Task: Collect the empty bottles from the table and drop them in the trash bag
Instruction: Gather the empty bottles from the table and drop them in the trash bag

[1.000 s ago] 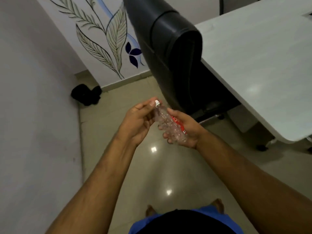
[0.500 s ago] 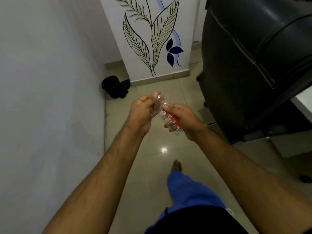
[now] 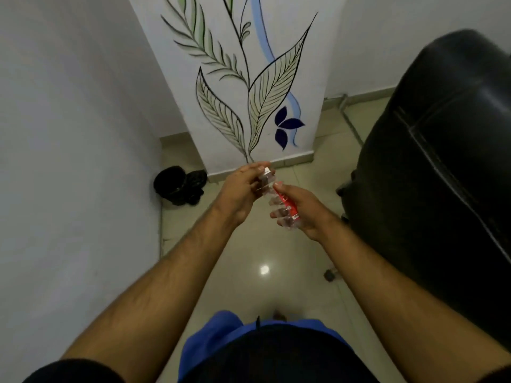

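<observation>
Head view: the person has turned away from the table and now faces the black trash bag (image 3: 179, 186) on the floor. Both the left hand (image 3: 240, 189) and the right hand (image 3: 300, 210) stay closed around the empty bottle (image 3: 279, 201), so the drop looks close.

Single view only, head-worn wide-angle, so no second view to overlap with. Looks forward and steeply down from head height, along both forearms to the hands: left hand (image 3: 240, 190), right hand (image 3: 300, 210), meeting close below the lens at frame centre around a bottle (image 3: 278, 200). Faces a painted wall panel (image 3: 243, 87) straight ahead. Plain wall (image 3: 69, 161) close on the left, black chair (image 3: 442, 167) close on the right, tiled floor (image 3: 279, 252) directly beneath. Strong barrel distortion at the edges.
</observation>
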Tool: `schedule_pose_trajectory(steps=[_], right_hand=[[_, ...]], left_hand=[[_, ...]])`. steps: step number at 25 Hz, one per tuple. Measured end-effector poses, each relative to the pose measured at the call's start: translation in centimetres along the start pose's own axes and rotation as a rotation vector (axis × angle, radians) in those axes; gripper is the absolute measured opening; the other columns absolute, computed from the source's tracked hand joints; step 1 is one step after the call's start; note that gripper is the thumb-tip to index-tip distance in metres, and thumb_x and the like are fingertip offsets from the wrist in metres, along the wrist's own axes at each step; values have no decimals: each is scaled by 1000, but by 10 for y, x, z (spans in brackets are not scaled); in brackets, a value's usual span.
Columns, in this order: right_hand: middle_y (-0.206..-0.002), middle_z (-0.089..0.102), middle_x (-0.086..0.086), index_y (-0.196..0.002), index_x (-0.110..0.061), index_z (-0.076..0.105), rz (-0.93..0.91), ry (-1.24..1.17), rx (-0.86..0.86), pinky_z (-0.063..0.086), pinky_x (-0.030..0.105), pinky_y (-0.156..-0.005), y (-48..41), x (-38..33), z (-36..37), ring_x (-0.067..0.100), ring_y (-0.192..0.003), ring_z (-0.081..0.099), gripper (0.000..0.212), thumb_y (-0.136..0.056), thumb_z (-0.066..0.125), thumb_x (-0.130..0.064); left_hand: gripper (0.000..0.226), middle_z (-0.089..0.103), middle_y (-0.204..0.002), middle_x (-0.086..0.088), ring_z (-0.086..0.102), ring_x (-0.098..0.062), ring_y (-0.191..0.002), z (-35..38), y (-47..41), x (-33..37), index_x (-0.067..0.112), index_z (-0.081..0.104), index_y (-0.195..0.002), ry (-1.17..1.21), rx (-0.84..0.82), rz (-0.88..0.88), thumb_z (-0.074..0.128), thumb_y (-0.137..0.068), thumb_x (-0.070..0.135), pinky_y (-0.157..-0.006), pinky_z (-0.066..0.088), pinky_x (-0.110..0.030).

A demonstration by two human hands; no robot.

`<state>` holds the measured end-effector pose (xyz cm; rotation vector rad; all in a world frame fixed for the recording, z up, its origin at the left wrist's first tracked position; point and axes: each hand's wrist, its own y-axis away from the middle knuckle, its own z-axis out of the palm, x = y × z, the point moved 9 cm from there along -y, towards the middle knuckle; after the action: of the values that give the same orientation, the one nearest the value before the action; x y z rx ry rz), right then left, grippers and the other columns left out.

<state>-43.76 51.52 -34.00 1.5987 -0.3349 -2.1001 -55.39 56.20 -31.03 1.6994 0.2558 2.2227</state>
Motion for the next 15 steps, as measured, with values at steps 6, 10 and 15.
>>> schedule_pose_trajectory(steps=[6, 10, 15], right_hand=[[-72, 60, 4, -103, -12, 59, -152, -158, 327, 43, 25, -47, -124, -76, -77, 17, -56, 59, 23, -92, 63, -33], [-70, 64, -1, -100, -15, 59, -266, -282, 653, 45, 25, -46, -191, -124, -134, 16, -58, 61, 24, -84, 60, -32], [-79, 63, 7, -98, -12, 63, -304, -397, 1124, 49, 25, -53, -203, -173, -198, 19, -64, 61, 21, -88, 63, -31]], left_hand=[[15, 70, -93, -3, 65, -16, -84, 29, -180, 34, 14, 66, -103, -247, -71, -14, 59, -91, 10, -79, 53, -35], [15, 66, -96, -2, 60, -11, -82, 69, -302, 62, 13, 67, -105, -466, -256, 42, 61, -91, 12, -69, 52, -23], [8, 65, -93, -2, 60, -15, -85, 158, -406, 88, 19, 63, -93, -607, -565, -14, 61, -90, 12, -64, 45, -24]])
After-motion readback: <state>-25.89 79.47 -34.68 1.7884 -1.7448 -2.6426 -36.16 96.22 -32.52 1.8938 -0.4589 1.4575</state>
